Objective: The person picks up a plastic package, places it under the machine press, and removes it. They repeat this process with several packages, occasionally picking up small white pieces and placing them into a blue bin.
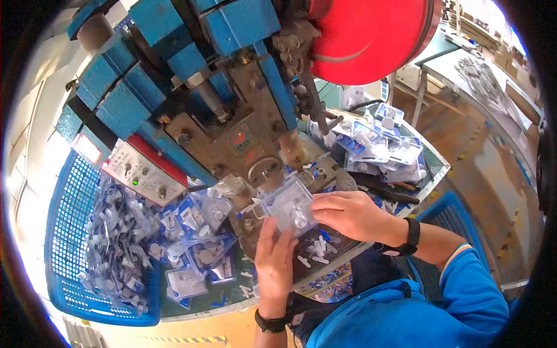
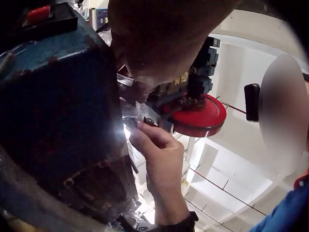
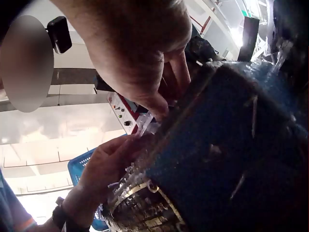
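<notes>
A clear plastic package (image 1: 288, 204) with a round part inside lies tilted under the head of a blue press, over its metal bed. My right hand (image 1: 348, 216) pinches its right edge between thumb and fingers. At its lower left edge, my left hand (image 1: 274, 258) holds it with the fingertips, thumb near the bottom edge. In the left wrist view the right hand (image 2: 161, 150) pinches the package's edge; in the right wrist view the left hand (image 3: 108, 162) grips the package (image 3: 146, 124) from the other side.
Blue press (image 1: 243, 26) with a red wheel (image 1: 371, 35) and control box (image 1: 142, 174). Left, a blue basket (image 1: 64, 232) full of small parts, with loose packages (image 1: 185, 282) beside it. More packages (image 1: 389, 151) pile up at right. White and blue clips (image 1: 319, 246) lie near the front edge.
</notes>
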Motion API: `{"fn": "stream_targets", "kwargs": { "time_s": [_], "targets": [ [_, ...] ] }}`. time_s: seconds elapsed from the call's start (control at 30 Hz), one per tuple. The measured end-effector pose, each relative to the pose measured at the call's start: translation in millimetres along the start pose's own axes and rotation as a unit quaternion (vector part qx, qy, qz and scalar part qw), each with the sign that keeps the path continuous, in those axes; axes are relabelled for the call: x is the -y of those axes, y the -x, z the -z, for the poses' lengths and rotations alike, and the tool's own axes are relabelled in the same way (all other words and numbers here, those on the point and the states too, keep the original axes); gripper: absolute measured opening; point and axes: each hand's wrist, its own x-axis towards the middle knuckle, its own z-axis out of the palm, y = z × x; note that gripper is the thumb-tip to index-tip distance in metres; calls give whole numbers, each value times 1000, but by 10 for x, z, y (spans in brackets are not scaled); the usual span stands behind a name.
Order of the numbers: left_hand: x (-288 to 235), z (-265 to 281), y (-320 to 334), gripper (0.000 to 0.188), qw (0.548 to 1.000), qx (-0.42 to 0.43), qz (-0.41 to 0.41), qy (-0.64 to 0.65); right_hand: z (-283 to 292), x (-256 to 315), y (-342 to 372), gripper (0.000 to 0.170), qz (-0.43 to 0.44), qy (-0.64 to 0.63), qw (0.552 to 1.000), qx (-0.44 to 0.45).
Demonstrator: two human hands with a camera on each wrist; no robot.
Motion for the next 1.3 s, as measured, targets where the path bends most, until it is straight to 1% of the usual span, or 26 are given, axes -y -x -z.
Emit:
{"fn": "stream_targets", "kwargs": {
  "time_s": [0.23,0.3,0.53,0.63,0.73,0.9,1.23,1.3],
  "targets": [
    [5,7,-54,35,996,25,-52,-61,-66,-47,10,21,1,11,1000,-9],
    [30,18,-64,35,997,29,-50,-54,-66,-59,0,21,-11,5,1000,-1],
    [42,-8,-63,34,997,23,-53,-48,-62,-67,-8,17,-4,1,1000,-5],
    [10,7,-74,33,998,24,-35,-37,-58,-55,-13,16,-13,-3,1000,-7],
    [21,17,-79,34,998,29,-37,-37,-56,-45,-19,14,-21,-6,1000,-7],
    [33,32,-87,35,996,32,-64,-46,-40,-25,-33,12,-27,-15,999,-15],
    [37,53,-111,37,997,44,-59,-37,-29,-24,-40,12,-7,-4,1000,-10],
    [50,54,-114,34,997,46,-57,-25,-40,-31,-28,12,-6,-9,1000,-12]
  ]
}}
